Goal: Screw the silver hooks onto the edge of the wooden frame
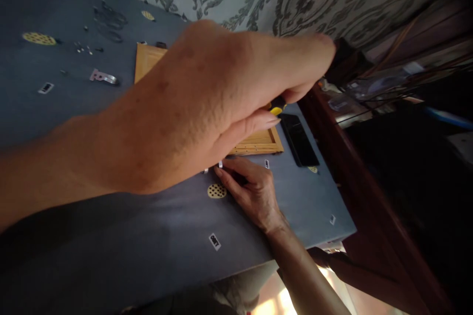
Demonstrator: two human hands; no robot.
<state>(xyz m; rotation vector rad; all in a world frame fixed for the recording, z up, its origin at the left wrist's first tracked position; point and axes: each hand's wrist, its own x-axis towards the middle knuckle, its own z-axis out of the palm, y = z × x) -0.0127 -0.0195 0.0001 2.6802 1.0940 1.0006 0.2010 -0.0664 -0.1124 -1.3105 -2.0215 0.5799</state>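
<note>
Left hand [203,98] grips a yellow-and-black handle [277,110]; right hand [257,192] pinches narrowly, on what I can't tell. The flat, honey-coloured wooden panel [264,139] seems stiff; hold its edges.

The table [310,221] is covered by a blue printed cover [166,251]. A wooden panel [260,140] is laid centrally, partly hidden; a phone [299,140] is placed just right of it. A hinge [104,78] and small metal pieces [84,49] are scattered far left.
</note>
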